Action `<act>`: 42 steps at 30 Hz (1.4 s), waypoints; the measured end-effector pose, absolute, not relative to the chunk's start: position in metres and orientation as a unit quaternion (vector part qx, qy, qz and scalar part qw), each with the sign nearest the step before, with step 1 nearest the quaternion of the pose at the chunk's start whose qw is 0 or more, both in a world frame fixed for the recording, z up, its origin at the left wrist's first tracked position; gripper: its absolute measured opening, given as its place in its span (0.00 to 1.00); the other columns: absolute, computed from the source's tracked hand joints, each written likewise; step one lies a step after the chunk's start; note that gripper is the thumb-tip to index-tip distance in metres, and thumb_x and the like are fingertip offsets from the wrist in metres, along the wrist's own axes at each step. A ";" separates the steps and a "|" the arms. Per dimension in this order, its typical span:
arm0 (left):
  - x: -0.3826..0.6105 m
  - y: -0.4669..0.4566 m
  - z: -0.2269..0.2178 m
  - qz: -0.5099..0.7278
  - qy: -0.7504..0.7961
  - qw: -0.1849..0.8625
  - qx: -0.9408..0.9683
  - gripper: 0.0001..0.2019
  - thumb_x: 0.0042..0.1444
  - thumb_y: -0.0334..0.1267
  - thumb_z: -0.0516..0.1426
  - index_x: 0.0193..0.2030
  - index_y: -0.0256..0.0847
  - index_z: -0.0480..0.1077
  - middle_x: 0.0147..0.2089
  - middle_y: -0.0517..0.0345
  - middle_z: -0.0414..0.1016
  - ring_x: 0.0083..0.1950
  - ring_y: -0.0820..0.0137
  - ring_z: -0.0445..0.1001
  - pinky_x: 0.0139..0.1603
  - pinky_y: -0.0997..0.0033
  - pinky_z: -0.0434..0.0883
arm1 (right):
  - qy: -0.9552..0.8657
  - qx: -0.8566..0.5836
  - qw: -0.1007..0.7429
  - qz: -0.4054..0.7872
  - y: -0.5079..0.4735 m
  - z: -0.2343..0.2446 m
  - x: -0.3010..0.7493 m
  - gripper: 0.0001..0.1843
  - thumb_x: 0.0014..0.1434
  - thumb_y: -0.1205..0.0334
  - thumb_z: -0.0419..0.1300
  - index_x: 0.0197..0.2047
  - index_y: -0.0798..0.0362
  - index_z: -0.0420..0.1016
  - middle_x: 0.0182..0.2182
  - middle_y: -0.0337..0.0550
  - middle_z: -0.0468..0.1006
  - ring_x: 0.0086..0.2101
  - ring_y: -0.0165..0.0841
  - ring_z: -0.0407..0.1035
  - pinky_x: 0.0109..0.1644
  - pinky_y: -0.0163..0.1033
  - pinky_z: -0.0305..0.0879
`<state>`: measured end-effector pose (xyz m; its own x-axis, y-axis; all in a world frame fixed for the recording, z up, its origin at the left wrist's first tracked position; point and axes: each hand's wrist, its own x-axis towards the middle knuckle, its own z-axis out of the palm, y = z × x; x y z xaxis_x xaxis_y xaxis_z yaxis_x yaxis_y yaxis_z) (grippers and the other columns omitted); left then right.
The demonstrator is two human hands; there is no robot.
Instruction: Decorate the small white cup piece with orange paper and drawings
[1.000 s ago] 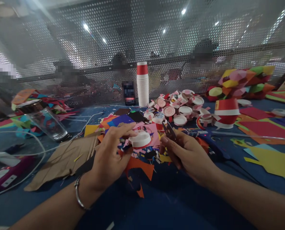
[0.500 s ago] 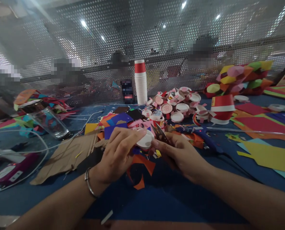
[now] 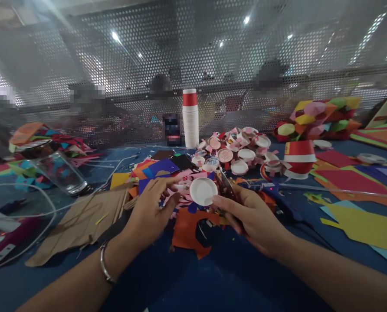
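My right hand (image 3: 248,214) grips a pair of dark-bladed scissors (image 3: 226,187), blades pointing up and away. Its thumb also pinches the edge of a round white paper cup bottom (image 3: 202,192), whose shallow inside faces me. To the left of that disc is my left hand (image 3: 152,208), its thumb and fingers apart, clear of the disc. Below the hands lies an orange paper scrap (image 3: 188,229) with a curved cut-out. Pink paper bits are spread behind the left fingertips.
A tall stack of paper cups (image 3: 190,125) stands at the back, beside a heap of cut cup bottoms (image 3: 239,151). Right are a red cup (image 3: 300,158), a blue glue gun (image 3: 283,201) and coloured paper sheets (image 3: 365,212). Left are cardboard (image 3: 79,216) and a tilted glass (image 3: 61,173).
My left hand has let go of the cup bottom and drawn back left, its fingers opening. The cup bottom, now held by the right hand alone, has shifted slightly right.
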<state>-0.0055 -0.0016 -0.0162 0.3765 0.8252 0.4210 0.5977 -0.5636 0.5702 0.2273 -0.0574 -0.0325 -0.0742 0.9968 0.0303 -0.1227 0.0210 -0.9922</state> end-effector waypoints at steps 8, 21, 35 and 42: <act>0.008 -0.020 -0.011 0.341 0.374 0.482 0.716 0.18 0.64 0.50 0.63 0.55 0.45 0.78 0.51 0.51 0.83 0.51 0.60 0.80 0.52 0.62 0.74 | -0.530 -0.464 0.474 0.528 -0.061 -0.031 0.225 0.20 0.60 0.43 0.68 0.40 0.51 0.73 0.23 0.30 0.71 0.16 0.21 0.52 0.18 0.32 0.54; 0.005 -0.023 -0.009 0.405 0.383 0.560 0.612 0.09 0.57 0.43 0.70 0.40 0.42 0.80 0.38 0.58 0.82 0.39 0.69 0.77 0.43 0.71 0.73 | -0.543 -0.463 0.473 0.516 -0.059 -0.032 0.227 0.22 0.63 0.39 0.64 0.39 0.52 0.73 0.26 0.33 0.75 0.15 0.20 0.56 0.19 0.32 0.54; 0.003 -0.010 -0.014 0.448 0.373 0.717 0.382 0.10 0.61 0.42 0.67 0.44 0.38 0.80 0.42 0.51 0.85 0.42 0.67 0.81 0.42 0.72 0.79 | -0.708 -0.492 0.370 0.348 -0.062 -0.030 0.242 0.19 0.71 0.42 0.55 0.40 0.49 0.73 0.31 0.38 0.73 0.31 0.32 0.66 0.34 0.39 0.60; 0.002 -0.008 -0.014 0.433 0.370 0.734 0.370 0.12 0.66 0.42 0.62 0.49 0.36 0.79 0.43 0.48 0.83 0.42 0.67 0.80 0.40 0.72 0.79 | -0.788 -0.502 0.236 0.266 -0.062 -0.031 0.240 0.15 0.66 0.48 0.63 0.45 0.52 0.76 0.37 0.43 0.79 0.34 0.37 0.71 0.36 0.42 0.61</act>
